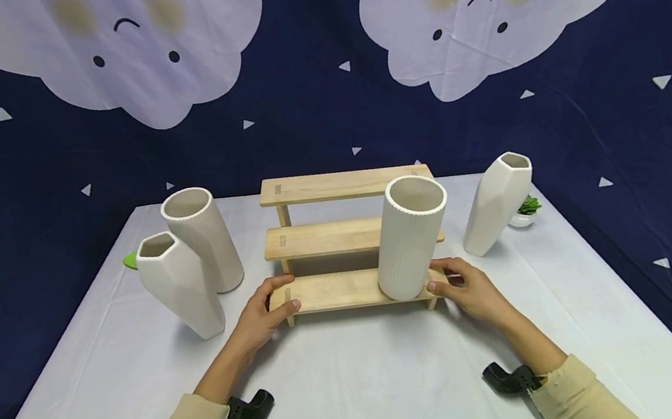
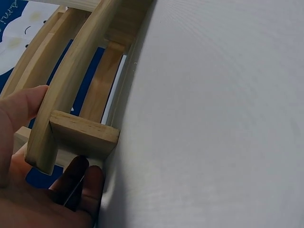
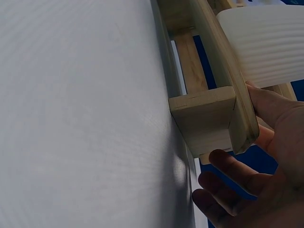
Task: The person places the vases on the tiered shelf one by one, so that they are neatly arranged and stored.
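A three-step wooden shelf (image 1: 327,239) stands on the white table (image 1: 360,390). On the right end of its lowest step a ribbed white vase (image 1: 410,242) stands upright. My left hand (image 1: 264,318) grips the left end of that step, thumb on top and fingers below, as the left wrist view shows on the shelf (image 2: 71,85) with the hand (image 2: 28,190) around it. My right hand (image 1: 471,291) holds the right end the same way, beside the vase. The right wrist view shows the shelf leg (image 3: 209,118), the vase (image 3: 266,42) and my hand (image 3: 256,180).
Left of the shelf stand a second ribbed vase (image 1: 202,238) and a faceted white vase (image 1: 180,286). Another faceted vase (image 1: 496,202) and a small potted plant (image 1: 524,209) stand at the right. A dark blue cloud-print backdrop hangs behind.
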`<action>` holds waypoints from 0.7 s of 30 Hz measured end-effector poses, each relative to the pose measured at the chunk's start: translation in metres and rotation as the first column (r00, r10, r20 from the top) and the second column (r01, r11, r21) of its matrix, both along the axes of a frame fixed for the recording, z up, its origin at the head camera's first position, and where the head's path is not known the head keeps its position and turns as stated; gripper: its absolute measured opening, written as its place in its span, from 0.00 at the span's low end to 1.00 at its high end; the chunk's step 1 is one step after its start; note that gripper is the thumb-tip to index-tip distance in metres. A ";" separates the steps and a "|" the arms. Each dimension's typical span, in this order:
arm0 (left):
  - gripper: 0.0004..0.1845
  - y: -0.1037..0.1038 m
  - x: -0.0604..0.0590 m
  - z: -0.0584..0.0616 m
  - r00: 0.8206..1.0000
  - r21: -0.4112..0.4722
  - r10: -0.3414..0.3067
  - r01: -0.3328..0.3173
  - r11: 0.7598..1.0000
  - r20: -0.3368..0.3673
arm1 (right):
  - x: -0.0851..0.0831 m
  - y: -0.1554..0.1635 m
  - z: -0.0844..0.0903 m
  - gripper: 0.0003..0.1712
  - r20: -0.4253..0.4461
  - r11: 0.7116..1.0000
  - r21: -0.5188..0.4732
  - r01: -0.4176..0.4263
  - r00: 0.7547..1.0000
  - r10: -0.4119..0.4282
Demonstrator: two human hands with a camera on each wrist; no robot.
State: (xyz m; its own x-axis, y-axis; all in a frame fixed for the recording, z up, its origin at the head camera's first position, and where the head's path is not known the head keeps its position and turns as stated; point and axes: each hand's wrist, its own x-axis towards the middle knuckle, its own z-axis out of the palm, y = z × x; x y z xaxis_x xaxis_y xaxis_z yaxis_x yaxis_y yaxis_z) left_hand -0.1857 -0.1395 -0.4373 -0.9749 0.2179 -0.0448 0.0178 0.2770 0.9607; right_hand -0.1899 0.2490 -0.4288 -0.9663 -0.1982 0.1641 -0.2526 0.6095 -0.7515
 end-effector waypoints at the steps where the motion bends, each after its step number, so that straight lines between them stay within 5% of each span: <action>1: 0.27 0.000 0.001 0.000 1.000 -0.007 0.003 -0.003 1.000 -0.005 | 0.000 0.000 0.000 0.26 0.005 1.000 0.003 0.001 1.000 -0.001; 13: 0.25 -0.003 0.009 0.002 0.987 -0.040 0.084 -0.090 0.995 -0.134 | 0.000 0.000 0.001 0.26 0.026 1.000 -0.002 0.000 1.000 0.000; 21: 0.25 -0.007 0.014 0.010 0.989 -0.081 0.143 -0.146 0.986 -0.041 | 0.000 0.000 -0.002 0.26 0.043 1.000 -0.007 0.001 0.999 0.000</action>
